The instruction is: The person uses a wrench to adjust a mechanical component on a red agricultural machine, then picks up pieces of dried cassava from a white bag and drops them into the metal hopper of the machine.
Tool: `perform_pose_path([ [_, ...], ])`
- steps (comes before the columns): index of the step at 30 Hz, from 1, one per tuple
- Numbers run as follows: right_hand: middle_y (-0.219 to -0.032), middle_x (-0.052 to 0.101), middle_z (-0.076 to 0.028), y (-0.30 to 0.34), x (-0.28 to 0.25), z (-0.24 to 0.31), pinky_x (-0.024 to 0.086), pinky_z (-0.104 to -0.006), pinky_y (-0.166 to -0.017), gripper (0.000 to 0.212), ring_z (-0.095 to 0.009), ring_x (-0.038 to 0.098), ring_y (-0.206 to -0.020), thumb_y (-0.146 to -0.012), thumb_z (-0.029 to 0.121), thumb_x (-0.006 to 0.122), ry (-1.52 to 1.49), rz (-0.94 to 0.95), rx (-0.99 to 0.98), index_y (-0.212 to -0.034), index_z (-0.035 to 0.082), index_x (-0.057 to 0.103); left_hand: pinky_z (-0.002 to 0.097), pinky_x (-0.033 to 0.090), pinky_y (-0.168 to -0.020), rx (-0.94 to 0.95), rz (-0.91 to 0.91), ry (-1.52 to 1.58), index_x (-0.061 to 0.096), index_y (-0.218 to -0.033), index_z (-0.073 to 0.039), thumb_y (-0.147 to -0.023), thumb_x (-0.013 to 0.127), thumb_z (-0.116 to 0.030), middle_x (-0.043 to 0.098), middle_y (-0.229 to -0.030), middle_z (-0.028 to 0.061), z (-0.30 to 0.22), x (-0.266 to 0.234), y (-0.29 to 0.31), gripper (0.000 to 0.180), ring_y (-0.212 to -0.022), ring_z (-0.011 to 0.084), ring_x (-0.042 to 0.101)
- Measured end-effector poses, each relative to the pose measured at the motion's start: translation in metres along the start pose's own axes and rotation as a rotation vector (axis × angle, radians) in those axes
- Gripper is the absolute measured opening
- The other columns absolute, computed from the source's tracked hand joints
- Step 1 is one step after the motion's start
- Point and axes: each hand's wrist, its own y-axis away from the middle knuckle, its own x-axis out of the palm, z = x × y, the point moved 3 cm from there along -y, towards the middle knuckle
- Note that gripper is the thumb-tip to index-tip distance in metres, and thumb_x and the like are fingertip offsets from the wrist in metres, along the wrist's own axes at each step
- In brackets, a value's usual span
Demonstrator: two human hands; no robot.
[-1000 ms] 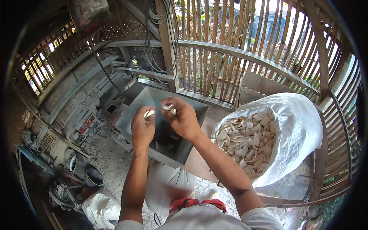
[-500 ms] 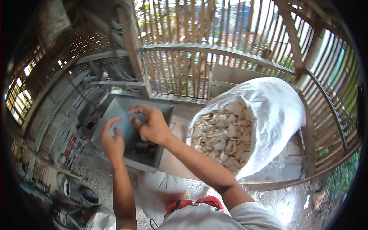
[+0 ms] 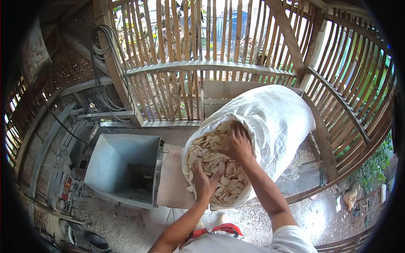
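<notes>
A big white woven sack (image 3: 280, 120) lies on its side, its mouth facing me. Pale dried chips (image 3: 206, 145), flat and irregular, fill the opening. My left hand (image 3: 204, 182) rests against the chips near the lower left of the mouth, its thumb held apart from the fingers. Higher up, at the right side of the mouth, my right hand (image 3: 238, 145) reaches in with fingers spread over the chips; some fingertips are hidden there. To the left stands a grey metal hopper (image 3: 114, 162) with sloping walls and a dark opening at its bottom.
A flat board (image 3: 175, 179) lies between hopper and sack. Behind them rises a slatted wooden wall (image 3: 177, 84), with a coiled hose or cable (image 3: 103, 52) hung on a post (image 3: 112, 63). A dark bucket (image 3: 98, 242) stands at the lower left.
Both hands have moved right, from above the hopper to the chips in the sack's mouth. The view has shifted too, and the hopper's inside now shows unobstructed.
</notes>
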Motion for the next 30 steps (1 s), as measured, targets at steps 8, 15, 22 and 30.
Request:
perform_pose_path([
  [8,-0.141,0.042,-0.03,-0.042,0.016,-0.018,0.039,-0.0529,-0.108,0.095,-0.049,0.047,-0.127,-0.063,0.054,0.084,-0.131,0.358,0.055,-0.138,0.006,0.051,0.0562,0.02,-0.119,-0.205,0.01,-0.061,0.038,-0.15,0.003,-0.077,0.076,-0.063,0.029,-0.155,0.0326,-0.007,0.061,-0.034,0.105,-0.147,0.0481,0.023],
  [15,-0.135,0.047,-0.028,-0.02,0.002,-0.004,0.04,-0.0587,-0.103,0.086,-0.05,0.047,-0.125,-0.07,0.058,0.079,-0.015,0.273,-0.081,-0.144,0.026,0.05,0.0465,0.033,-0.114,-0.073,-0.193,0.303,0.039,-0.151,0.0,-0.073,0.087,-0.043,0.043,-0.146,0.0237,-0.008,0.06,-0.038,0.101,-0.136,0.0383,0.04],
  [22,-0.138,0.047,-0.031,-0.021,0.017,0.005,0.045,-0.0573,-0.1,0.083,-0.052,0.053,-0.119,-0.075,0.063,0.072,-0.036,0.356,-0.052,-0.146,0.029,0.047,0.044,0.034,-0.11,-0.161,-0.207,0.61,0.049,-0.143,0.002,-0.094,0.07,-0.033,0.052,-0.135,0.0193,0.025,0.075,-0.047,0.064,-0.129,0.0346,0.045],
  [30,-0.126,0.055,-0.031,-0.005,0.01,0.004,0.053,-0.0532,-0.089,0.074,-0.05,0.062,-0.109,-0.077,0.067,0.068,0.012,0.282,-0.031,-0.139,0.029,0.055,0.0338,0.043,-0.096,-0.338,-0.393,0.99,0.064,-0.11,0.003,-0.105,0.055,-0.021,0.059,-0.111,0.0102,0.005,0.092,-0.052,0.026,-0.107,0.0195,0.054],
])
